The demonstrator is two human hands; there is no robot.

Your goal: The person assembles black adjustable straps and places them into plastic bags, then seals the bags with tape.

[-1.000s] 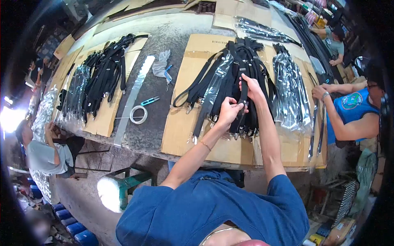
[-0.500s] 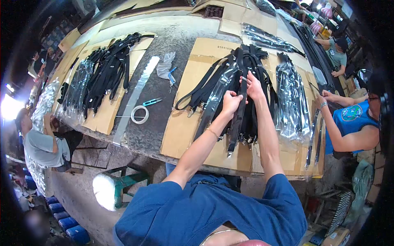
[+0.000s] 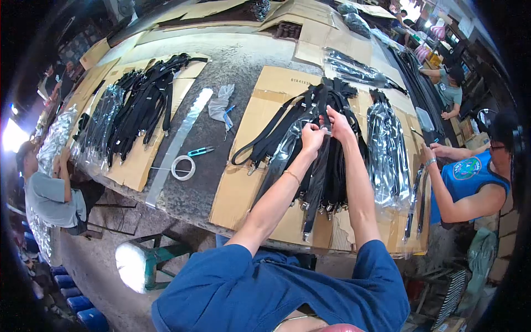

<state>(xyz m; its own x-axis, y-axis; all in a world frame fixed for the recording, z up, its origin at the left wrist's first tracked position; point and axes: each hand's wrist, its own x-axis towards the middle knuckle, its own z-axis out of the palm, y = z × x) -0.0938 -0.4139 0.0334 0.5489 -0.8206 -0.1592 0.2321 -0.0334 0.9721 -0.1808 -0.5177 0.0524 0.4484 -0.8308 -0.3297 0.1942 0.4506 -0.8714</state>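
Note:
My left hand (image 3: pixel 313 138) and my right hand (image 3: pixel 339 124) pinch one black strap (image 3: pixel 317 185) close together, over a pile of similar black straps (image 3: pixel 285 126). The held strap hangs toward the table's near edge and ends in a metal clip. A small pale, shiny piece shows between my fingers; I cannot make out what it is. Clear plastic covers some straps just left of my hands. The pile lies on a cardboard sheet (image 3: pixel 235 191), with metal clips at its lower ends.
Left of the cardboard are a tape roll (image 3: pixel 183 167), blue thread snips (image 3: pixel 201 151), a clear strip (image 3: pixel 180 146) and a grey cloth (image 3: pixel 221 103). Plastic-wrapped straps (image 3: pixel 387 152) lie at right. Another strap pile (image 3: pixel 145 105) lies at left. Co-workers sit at both sides; a stool (image 3: pixel 149 265) stands below.
My hands have stayed on the strap, my right fingers shifting to the pale piece beside the left ones. The whole view has tilted slightly, moving the table's near edge lower.

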